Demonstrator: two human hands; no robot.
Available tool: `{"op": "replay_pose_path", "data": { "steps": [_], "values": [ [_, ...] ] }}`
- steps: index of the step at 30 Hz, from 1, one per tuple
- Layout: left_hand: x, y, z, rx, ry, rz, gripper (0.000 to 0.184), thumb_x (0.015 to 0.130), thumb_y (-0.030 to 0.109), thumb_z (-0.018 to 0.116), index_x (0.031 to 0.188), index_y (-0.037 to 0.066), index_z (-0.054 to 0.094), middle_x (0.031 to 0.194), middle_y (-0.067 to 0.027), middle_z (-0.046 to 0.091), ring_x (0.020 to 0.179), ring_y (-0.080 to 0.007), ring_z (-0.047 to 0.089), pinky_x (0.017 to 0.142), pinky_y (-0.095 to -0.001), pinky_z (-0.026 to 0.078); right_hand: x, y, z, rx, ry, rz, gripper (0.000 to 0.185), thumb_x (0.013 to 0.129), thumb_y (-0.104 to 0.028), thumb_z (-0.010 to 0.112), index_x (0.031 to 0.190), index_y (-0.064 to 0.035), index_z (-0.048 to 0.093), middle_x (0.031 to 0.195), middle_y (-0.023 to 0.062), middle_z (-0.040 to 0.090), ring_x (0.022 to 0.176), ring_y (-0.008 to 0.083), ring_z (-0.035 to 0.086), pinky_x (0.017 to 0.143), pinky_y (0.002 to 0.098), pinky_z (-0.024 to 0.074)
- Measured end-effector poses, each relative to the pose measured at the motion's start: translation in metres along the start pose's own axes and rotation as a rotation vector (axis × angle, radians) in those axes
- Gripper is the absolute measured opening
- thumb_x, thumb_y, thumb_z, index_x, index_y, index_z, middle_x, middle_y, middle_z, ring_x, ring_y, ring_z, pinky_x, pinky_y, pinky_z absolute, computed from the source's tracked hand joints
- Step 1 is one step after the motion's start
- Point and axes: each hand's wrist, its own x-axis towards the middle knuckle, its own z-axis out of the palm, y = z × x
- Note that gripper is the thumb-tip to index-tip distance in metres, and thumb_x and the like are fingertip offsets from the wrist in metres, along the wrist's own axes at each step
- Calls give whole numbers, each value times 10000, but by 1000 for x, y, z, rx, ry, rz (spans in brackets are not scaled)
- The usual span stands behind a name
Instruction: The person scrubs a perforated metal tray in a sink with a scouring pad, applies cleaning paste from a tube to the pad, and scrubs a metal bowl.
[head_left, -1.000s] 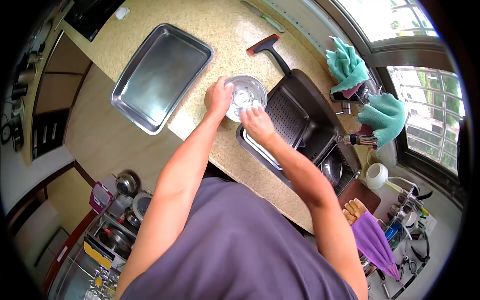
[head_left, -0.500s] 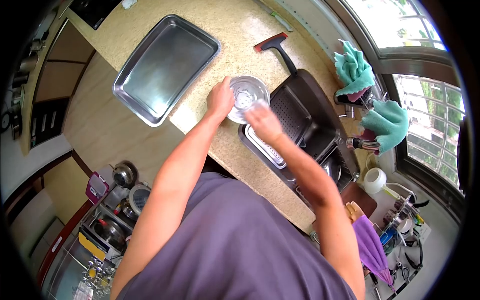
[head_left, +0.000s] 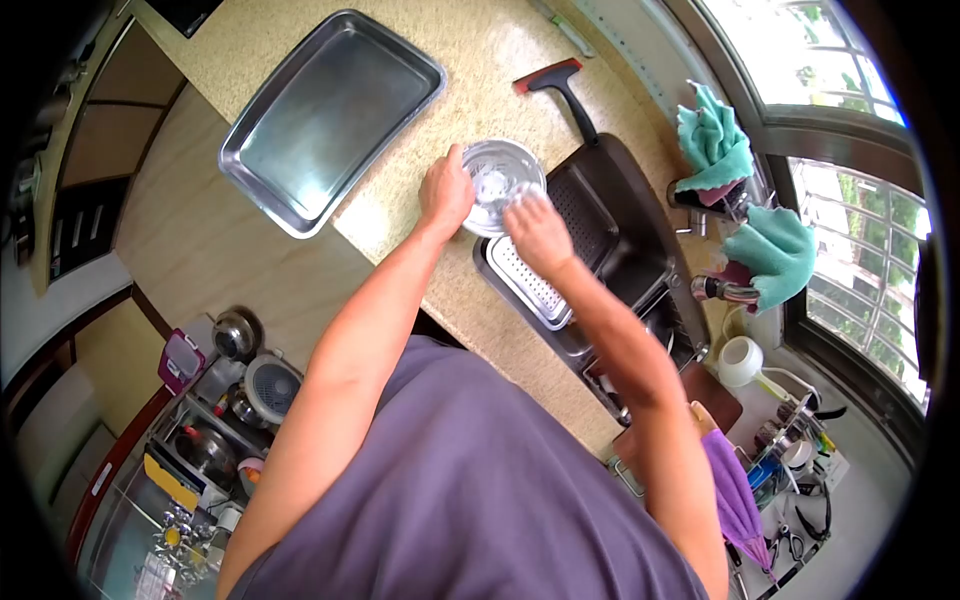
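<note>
A clear glass-like bowl stands on the counter beside the sink, with shiny clear or whitish material inside whose kind I cannot make out. My left hand grips the bowl's left rim, thumb up along the side. At the bowl's lower right edge is my right hand, its fingers closed and slightly blurred. A pale, translucent bit shows at those fingertips, too smeared to name. To the left of the bowl lies a large metal baking tray.
A dark sink with a perforated white tray lies right of the bowl. A squeegee rests behind it. Green cloths hang by the window. A purple cloth hangs at lower right.
My right hand has shifted slightly right and up at the bowl's edge, uncovering more of the perforated tray. My left hand stays on the rim. The whole view has shifted a little.
</note>
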Motion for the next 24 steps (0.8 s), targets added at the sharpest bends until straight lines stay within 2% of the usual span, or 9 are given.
{"op": "replay_pose_path", "data": {
  "steps": [5, 7, 9, 11, 13, 17, 21, 22, 24],
  "values": [
    [8, 8, -14, 75, -145, 66, 350, 854, 92, 618, 1203, 67, 589, 1001, -221, 695, 952, -435, 653, 826, -505, 515, -10, -5, 1, 143, -118, 57, 264, 865, -135, 537, 1093, -23, 609, 1021, 141, 672, 1089, 301, 623, 1050, 453, 426],
    [13, 20, -10, -86, -191, -36, 312, 841, 105, 554, 1136, 62, 646, 994, -202, 705, 964, -399, 668, 839, -496, 515, -13, -5, -9, 6, -2, 46, 222, 878, -135, 535, 1065, -45, 612, 1030, 127, 677, 1034, 286, 633, 989, 441, 449],
    [-12, 40, -19, -269, -247, -222, 420, 807, 120, 552, 1212, 57, 645, 1091, -224, 701, 1012, -389, 677, 909, -438, 516, -27, -22, -18, 180, -154, 232, 223, 879, -142, 547, 1073, -59, 618, 1042, 113, 681, 1022, 273, 633, 957, 439, 460],
    [-55, 36, 9, -513, -183, -410, 465, 806, 44, 513, 1263, 29, 594, 1116, -240, 688, 956, -371, 704, 816, -454, 575, -35, -42, -30, 299, -262, 366, 261, 870, -144, 563, 1110, -60, 622, 1046, 100, 680, 1047, 271, 628, 967, 434, 462],
    [-82, 44, 6, -593, -267, -498, 494, 808, 13, 490, 1296, 27, 561, 1130, -236, 673, 928, -349, 710, 724, -436, 601, -57, -64, -18, 270, -1, 365, 274, 870, -150, 574, 1123, -56, 623, 1052, 88, 683, 1032, 271, 630, 967, 430, 469],
    [-118, 29, 13, -711, -443, -567, 516, 828, -32, 450, 1337, 32, 504, 1144, -203, 647, 846, -284, 720, 486, -356, 620, -114, -69, -29, 356, -224, 380, 438, 875, -148, 557, 1293, -18, 563, 1269, 180, 618, 1273, 337, 535, 1114, 472, 368],
    [-148, 45, 10, -623, -511, -628, 450, 852, -18, 443, 1295, 29, 503, 1132, -196, 652, 809, -265, 725, 496, -347, 627, -129, -64, -58, 637, -421, 430, 535, 855, -148, 549, 1363, 15, 509, 1378, 207, 551, 1395, 362, 416, 1172, 489, 289],
    [-151, 47, 9, -616, -519, -624, 450, 852, -18, 443, 1295, 29, 503, 1132, -196, 652, 809, -265, 725, 496, -347, 627, -134, -68, -46, 529, -199, 393, 375, 834, -162, 590, 1164, -2, 667, 1239, 176, 623, 1307, 344, 497, 1102, 467, 361],
    [-156, 53, 7, -556, -528, -609, 464, 857, -7, 446, 1318, 30, 488, 1129, -199, 650, 807, -276, 725, 488, -347, 629, -130, -69, -49, 441, -297, 419, 264, 813, -174, 608, 1007, -25, 707, 1149, 150, 637, 1237, 318, 530, 1038, 442, 393]
  ]
}}
